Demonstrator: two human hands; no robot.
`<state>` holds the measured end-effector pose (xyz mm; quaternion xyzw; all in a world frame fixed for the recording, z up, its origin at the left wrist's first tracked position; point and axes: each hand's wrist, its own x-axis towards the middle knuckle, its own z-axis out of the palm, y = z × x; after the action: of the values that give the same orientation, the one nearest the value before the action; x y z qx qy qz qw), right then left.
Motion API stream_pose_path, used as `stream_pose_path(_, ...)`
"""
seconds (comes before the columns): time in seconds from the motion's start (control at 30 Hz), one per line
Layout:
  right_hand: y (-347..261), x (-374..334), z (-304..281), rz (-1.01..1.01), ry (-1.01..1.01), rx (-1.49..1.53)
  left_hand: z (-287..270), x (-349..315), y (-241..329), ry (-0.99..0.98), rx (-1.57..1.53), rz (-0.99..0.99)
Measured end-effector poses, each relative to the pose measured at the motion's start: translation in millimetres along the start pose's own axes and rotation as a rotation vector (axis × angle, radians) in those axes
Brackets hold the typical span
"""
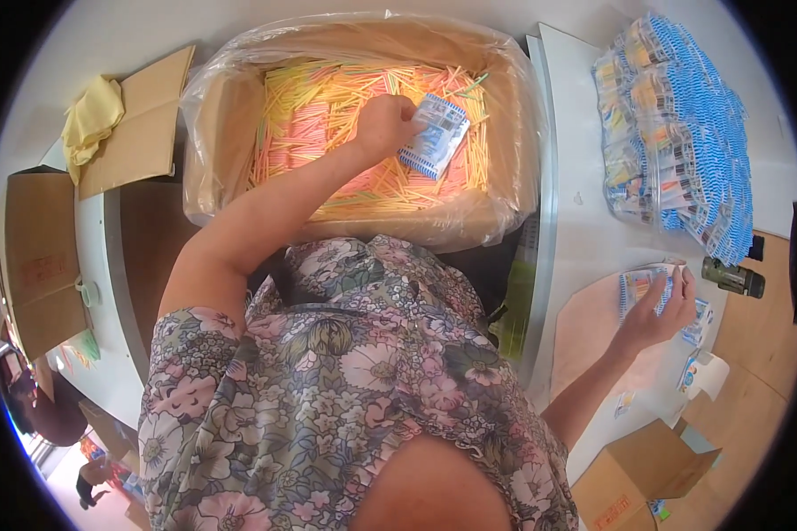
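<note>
My left hand [388, 128] is closed on the edge of a small blue-and-white packet [441, 133], with the fingertips partly hidden. That packet is above or resting on a mass of thin yellow and pink sticks [305, 146], which fill a carton [224, 133] lined with clear plastic. To the right, my right hand [669, 310] grips another blue-and-white packet [634, 290] near a pale pink sheet [584, 332] on the white table. One more small packet [701, 320] lies just beyond the right hand.
Many blue-edged packets stand in rows in a clear holder [655, 168] on the right table [571, 106]. An open cardboard box [624, 478] sits lower right, near a small white box [707, 375]. At left are cardboard flaps [137, 124], a yellow cloth [93, 115] and a cup [89, 294].
</note>
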<state>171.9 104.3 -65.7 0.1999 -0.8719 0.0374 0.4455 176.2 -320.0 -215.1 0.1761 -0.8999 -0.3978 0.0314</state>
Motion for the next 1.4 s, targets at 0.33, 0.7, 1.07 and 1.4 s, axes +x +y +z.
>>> stream_pose_path(0.33, -214.2, 70.0, 91.2, 0.173, -0.534, 1.050, -65.4, -22.7, 45.0, -0.312, -0.775, 0.299)
stream_pose_path(0.7, -334.7, 21.0, 189.8, -0.739, -0.832, 1.053, -143.6, -69.2, -19.9, 0.280, -0.864, 0.012)
stream_pose_path(1.07, -357.0, -6.0, 212.7, -1.182, -0.369, 0.579, -125.4, -78.0, -23.3, 0.312, -0.965, 0.043)
stream_pose_path(1.4, -352.1, 33.9, 221.7, -0.434, -1.197, 1.435, -132.7, -74.0, -39.3, -0.030, -0.490, 0.019)
